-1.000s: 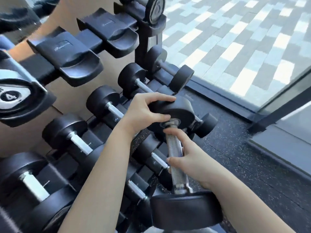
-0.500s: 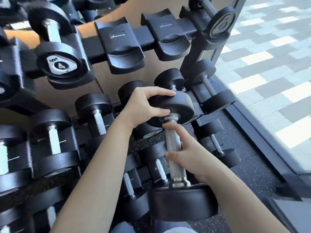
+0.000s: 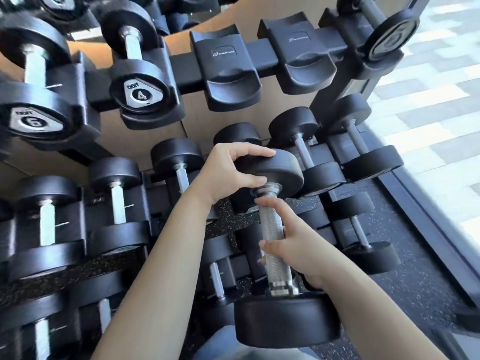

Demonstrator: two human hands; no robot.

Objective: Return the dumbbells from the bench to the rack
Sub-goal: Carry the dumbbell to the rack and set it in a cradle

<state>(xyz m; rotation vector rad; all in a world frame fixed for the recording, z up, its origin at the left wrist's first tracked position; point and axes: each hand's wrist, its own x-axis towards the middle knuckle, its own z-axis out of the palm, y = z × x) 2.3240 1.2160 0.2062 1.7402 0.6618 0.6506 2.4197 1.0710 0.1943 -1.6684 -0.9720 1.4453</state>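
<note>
1. Now my left hand (image 3: 228, 170) grips the far head (image 3: 280, 172) of the dumbbell (image 3: 271, 237): fingers curled over its top edge, thumb pressed on its inner face just beside the steel collar.
2. My right hand (image 3: 298, 245) holds the knurled handle from the right side. The forefinger lies across the handle near the collar and the thumb sits lower down, so the grip wraps the bar rather than clamping it hard.
3. I hold the dumbbell in front of the rack (image 3: 262, 51), its handle running almost straight away from me. Its near head (image 3: 285, 320) is low in the view, close to my body.
4. The far head sits at the level of the middle row, between other black dumbbells racked on both sides. I cannot tell whether it touches the rack or the dumbbell behind it.
5. On the upper rail are two black cradles (image 3: 228, 74). Left of them sit a dumbbell marked 4 (image 3: 140, 92) and one marked 6 (image 3: 33, 118).
6. Speckled black floor (image 3: 415, 268) lies to the right, with pale paving (image 3: 428, 100) beyond it.
</note>
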